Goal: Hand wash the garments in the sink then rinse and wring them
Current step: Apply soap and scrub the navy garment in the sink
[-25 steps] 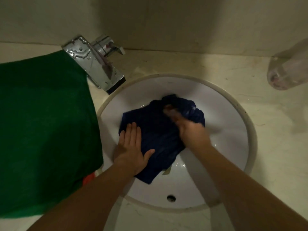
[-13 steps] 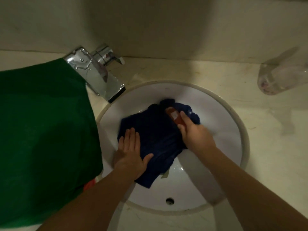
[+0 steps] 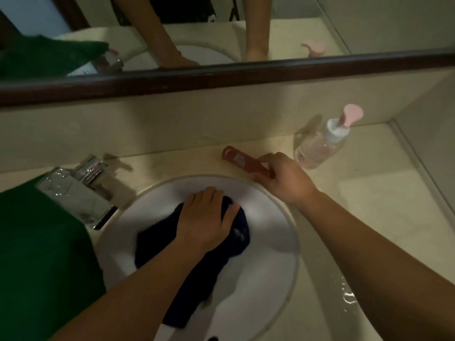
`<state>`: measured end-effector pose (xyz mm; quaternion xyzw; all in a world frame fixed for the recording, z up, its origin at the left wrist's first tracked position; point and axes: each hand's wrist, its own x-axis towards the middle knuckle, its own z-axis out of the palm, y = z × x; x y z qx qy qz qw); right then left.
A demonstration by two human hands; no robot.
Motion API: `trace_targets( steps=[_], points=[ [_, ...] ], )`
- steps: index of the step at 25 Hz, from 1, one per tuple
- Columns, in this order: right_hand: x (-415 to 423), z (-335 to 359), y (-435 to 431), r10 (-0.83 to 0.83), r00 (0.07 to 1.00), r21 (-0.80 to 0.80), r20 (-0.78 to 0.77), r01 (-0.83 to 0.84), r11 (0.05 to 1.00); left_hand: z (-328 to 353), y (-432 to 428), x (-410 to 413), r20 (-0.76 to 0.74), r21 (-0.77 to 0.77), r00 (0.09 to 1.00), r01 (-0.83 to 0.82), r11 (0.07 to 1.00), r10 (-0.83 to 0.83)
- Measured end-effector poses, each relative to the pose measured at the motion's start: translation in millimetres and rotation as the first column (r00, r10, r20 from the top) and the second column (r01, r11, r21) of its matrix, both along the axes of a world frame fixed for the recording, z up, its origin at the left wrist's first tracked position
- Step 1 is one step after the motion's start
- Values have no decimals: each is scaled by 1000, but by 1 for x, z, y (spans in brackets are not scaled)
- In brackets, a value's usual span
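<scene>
The left hand curls its fingers over the bunched navy garment in the sink, while the right hand pinches one end of a red flat bar lying on the surface just behind the sink. Washing looks midway: rinsing and wringing remain, and the green cloth left of the sink probably still waits.

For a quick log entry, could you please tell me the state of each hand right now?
Left hand: fingers curled round the navy garment.
Right hand: pinching the red object.
</scene>
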<state>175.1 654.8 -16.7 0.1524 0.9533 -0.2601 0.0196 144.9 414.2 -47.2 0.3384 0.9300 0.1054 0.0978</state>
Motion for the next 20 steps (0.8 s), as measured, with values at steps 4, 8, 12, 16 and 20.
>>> trace_targets(
  steps=[4, 8, 12, 16, 20],
  points=[
    [-14, -5, 17, 78, 996, -20, 51, -77, 997, -2, 5, -4, -21, -21, 999, -29, 999, 29],
    [-4, -11, 5, -17, 956, 172, -293, 70, 983, -8, -4, -3, 31, -112, 996, -80, 990, 84],
    [23, -31, -42, 126, 895, 129, -429, -78, 989, -26, -36, -1, 62, -143, 987, -135, 980, 145],
    [31, -77, -99, 233, 958, 86, -164, -221, 971, -59, -84, -1, 53, -159, 969, -231, 960, 242],
    [-1, -109, -125, 340, 940, 69, 40, -342, 937, -96, -111, 1, 27, -191, 950, -300, 935, 310]
  ],
)
